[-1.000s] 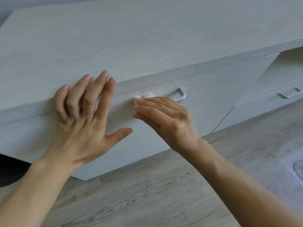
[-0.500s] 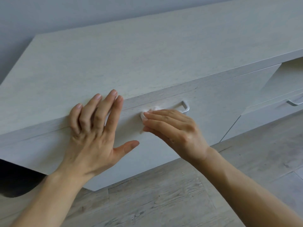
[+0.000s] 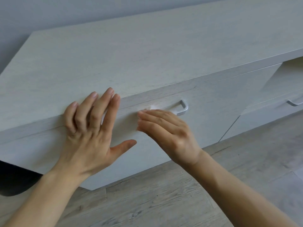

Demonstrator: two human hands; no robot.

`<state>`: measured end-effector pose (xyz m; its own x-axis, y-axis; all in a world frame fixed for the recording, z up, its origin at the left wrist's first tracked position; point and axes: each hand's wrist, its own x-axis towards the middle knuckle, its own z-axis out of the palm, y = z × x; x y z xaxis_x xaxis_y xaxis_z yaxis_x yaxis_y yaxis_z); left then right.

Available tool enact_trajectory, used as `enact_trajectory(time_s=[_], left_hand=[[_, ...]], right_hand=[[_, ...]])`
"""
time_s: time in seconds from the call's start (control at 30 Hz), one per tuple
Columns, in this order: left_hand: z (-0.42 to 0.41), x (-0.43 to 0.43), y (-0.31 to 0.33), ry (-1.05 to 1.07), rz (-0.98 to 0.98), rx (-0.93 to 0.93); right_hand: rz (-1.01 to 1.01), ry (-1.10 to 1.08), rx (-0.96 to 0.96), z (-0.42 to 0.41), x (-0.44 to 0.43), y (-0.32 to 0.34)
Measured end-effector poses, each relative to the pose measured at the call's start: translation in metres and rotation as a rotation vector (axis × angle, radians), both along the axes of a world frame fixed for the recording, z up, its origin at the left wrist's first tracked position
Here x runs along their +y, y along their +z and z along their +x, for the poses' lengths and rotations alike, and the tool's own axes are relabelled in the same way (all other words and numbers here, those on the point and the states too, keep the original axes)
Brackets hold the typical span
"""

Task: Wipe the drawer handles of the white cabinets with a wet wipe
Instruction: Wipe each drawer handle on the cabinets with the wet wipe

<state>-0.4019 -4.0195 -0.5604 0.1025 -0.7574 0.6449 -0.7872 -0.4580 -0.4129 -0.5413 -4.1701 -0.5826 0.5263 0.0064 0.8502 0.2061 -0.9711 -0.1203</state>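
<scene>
My left hand (image 3: pixel 91 133) lies flat with spread fingers over the front edge of the white cabinet (image 3: pixel 147 54), thumb on the drawer front (image 3: pixel 216 102). My right hand (image 3: pixel 168 133), slightly blurred, covers the left part of the silver drawer handle (image 3: pixel 183 108). Its fingers point left and hold a white wet wipe (image 3: pixel 153 107) against the bar. Only a small corner of the wipe shows above the index finger. The thumb and the handle's left end are hidden.
A second silver handle (image 3: pixel 295 103) sits on a lower drawer at the far right, below an open recess (image 3: pixel 291 69). Grey wood-look floor (image 3: pixel 164 202) runs under the cabinet. A dark shape (image 3: pixel 14 181) lies at the left edge. A grey wall (image 3: pixel 65 12) stands behind.
The view has tilted up, so cabinet and hands sit lower in the frame. My right hand stays on the handle's left part with the wipe; my left hand has not shifted on the edge.
</scene>
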Motion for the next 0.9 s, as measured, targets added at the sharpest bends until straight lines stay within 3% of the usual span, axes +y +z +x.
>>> enact_trajectory(time_s=[0.4,0.63,0.9], left_hand=[[0.001,-0.001,0.0,0.002,-0.001,-0.006],[0.001,0.0,-0.001,-0.027,-0.027,0.012],[0.001,0.0,0.001,-0.044,-0.023,0.003]], right_hand=[[-0.003,-0.124,-0.032,-0.035,-0.041,0.003],[-0.032,-0.006,0.035,-0.01,-0.008,0.001],[-0.028,-0.145,0.017,-0.042,-0.048,-0.001]])
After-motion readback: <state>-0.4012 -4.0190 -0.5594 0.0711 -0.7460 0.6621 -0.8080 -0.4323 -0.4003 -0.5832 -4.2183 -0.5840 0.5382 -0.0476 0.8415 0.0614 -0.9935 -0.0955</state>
